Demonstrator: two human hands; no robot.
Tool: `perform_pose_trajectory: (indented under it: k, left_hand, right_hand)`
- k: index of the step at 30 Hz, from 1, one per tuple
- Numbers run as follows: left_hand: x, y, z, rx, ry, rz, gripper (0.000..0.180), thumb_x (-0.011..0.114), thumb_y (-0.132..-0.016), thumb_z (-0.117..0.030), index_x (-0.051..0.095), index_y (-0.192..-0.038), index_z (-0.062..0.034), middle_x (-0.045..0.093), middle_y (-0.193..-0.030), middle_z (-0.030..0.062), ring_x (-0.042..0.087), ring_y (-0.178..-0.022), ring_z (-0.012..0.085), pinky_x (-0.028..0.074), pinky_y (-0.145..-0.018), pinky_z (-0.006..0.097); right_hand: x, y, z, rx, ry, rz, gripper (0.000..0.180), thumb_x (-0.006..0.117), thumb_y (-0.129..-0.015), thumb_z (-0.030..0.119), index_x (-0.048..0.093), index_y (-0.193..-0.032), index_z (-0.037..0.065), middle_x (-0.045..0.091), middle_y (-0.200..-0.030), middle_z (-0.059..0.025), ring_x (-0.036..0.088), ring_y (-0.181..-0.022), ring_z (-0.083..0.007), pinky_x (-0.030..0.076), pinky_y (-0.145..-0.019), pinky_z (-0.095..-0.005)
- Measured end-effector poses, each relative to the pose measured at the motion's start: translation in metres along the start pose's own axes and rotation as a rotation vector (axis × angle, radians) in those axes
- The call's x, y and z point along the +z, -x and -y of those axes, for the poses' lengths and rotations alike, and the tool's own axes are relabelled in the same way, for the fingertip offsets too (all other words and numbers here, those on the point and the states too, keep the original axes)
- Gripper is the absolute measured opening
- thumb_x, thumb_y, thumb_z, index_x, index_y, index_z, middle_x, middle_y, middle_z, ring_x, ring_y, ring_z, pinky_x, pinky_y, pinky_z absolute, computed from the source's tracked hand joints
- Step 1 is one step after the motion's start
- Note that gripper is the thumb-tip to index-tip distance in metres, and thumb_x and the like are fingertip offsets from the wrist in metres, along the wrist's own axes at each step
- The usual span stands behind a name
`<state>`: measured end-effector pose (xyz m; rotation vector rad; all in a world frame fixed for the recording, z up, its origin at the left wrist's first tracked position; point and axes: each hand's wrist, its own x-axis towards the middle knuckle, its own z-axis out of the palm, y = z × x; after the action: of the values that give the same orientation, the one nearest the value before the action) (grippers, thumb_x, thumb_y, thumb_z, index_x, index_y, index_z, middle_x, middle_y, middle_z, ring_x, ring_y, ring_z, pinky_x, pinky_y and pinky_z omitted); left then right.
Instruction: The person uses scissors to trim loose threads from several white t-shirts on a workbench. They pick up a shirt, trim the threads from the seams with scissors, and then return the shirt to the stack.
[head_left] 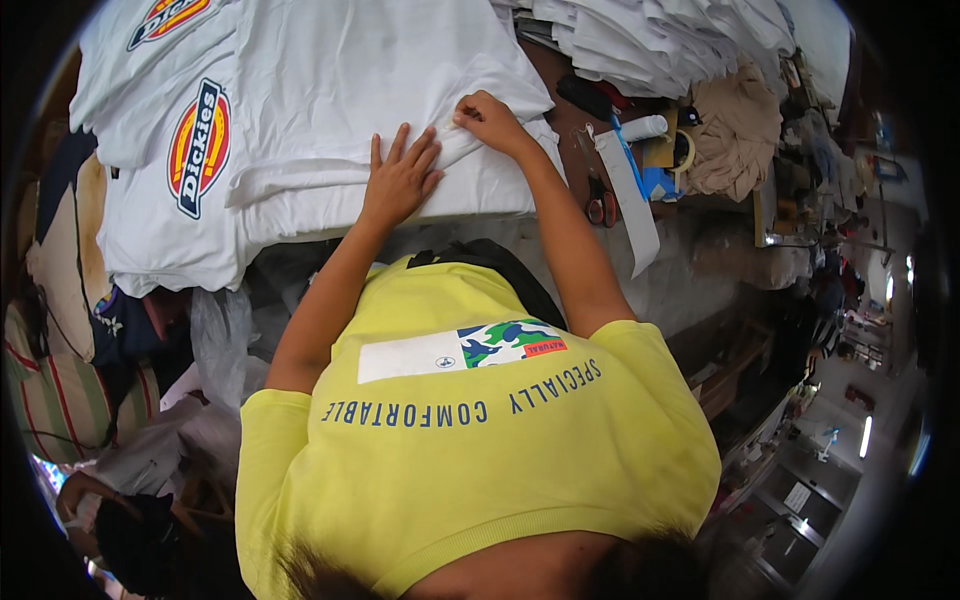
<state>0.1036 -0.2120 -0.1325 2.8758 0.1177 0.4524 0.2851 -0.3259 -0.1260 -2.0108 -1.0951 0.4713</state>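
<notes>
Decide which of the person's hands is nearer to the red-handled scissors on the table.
Right. The right hand pinches the white fabric near its edge, on the side toward the scissors. The left hand lies flat on the fabric, farther from them.

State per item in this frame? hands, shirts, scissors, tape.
left hand: flat, fingers spread, pressing on the white shirt
right hand: pinching a fold of the white shirt
white shirt: spread out, part folded
shirt stack: folded, piled
scissors: closed, lying flat
tape roll: upright on edge
</notes>
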Motion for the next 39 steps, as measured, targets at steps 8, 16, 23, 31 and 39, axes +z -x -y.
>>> perform_pose_trajectory:
  k: [8, 16, 23, 31, 39]
  left_hand:
    - [-0.004, 0.001, 0.002, -0.034, 0.041, 0.025, 0.035, 0.051, -0.084, -0.037, 0.053, -0.115, -0.0208, 0.038, -0.133, -0.0027, 0.027, -0.125, 0.0338, 0.013, -0.101, 0.057]
    - [-0.005, 0.000, 0.001, -0.016, 0.040, -0.009, 0.038, 0.051, -0.083, -0.037, 0.050, -0.120, -0.0292, 0.039, -0.132, -0.0019, 0.028, -0.124, 0.0346, 0.016, -0.100, 0.058]
    - [-0.006, 0.001, 0.003, -0.008, 0.032, 0.000, 0.039, 0.051, -0.083, -0.037, 0.049, -0.121, -0.0300, 0.039, -0.133, -0.0018, 0.028, -0.124, 0.0346, 0.017, -0.099, 0.059]
    - [-0.003, 0.002, 0.004, -0.005, 0.079, -0.016, 0.036, 0.052, -0.083, -0.036, 0.053, -0.118, -0.0286, 0.039, -0.132, -0.0007, 0.026, -0.124, 0.0364, 0.016, -0.099, 0.060]
    - [-0.006, 0.002, 0.004, -0.004, 0.082, -0.012, 0.036, 0.052, -0.083, -0.036, 0.053, -0.118, -0.0281, 0.039, -0.132, 0.0007, 0.026, -0.124, 0.0369, 0.017, -0.099, 0.060]
  right_hand:
    - [0.008, -0.006, 0.021, 0.057, 0.291, 0.085, 0.019, 0.063, -0.074, 0.020, 0.055, -0.083, 0.005, 0.051, -0.084, -0.0085, 0.054, -0.079, -0.0225, 0.044, -0.071, -0.0329]
    - [0.007, -0.020, 0.006, 0.116, 0.287, 0.132, 0.033, 0.064, -0.067, 0.023, 0.047, -0.090, 0.009, 0.051, -0.096, -0.0108, 0.054, -0.089, -0.0298, 0.044, -0.075, -0.0375]
    - [0.007, -0.020, 0.007, 0.121, 0.301, 0.148, 0.030, 0.064, -0.067, 0.023, 0.047, -0.088, 0.009, 0.051, -0.096, -0.0101, 0.053, -0.088, -0.0283, 0.043, -0.075, -0.0357]
    - [0.007, -0.018, 0.006, 0.067, 0.270, 0.101, 0.025, 0.064, -0.069, 0.020, 0.051, -0.086, 0.007, 0.054, -0.091, -0.0094, 0.055, -0.083, -0.0250, 0.044, -0.073, -0.0328]
    - [-0.004, -0.016, 0.000, 0.122, -0.204, 0.136, 0.009, 0.061, -0.074, 0.009, 0.056, -0.080, 0.004, 0.052, -0.079, -0.0044, 0.053, -0.077, -0.0146, 0.043, -0.070, -0.0271]
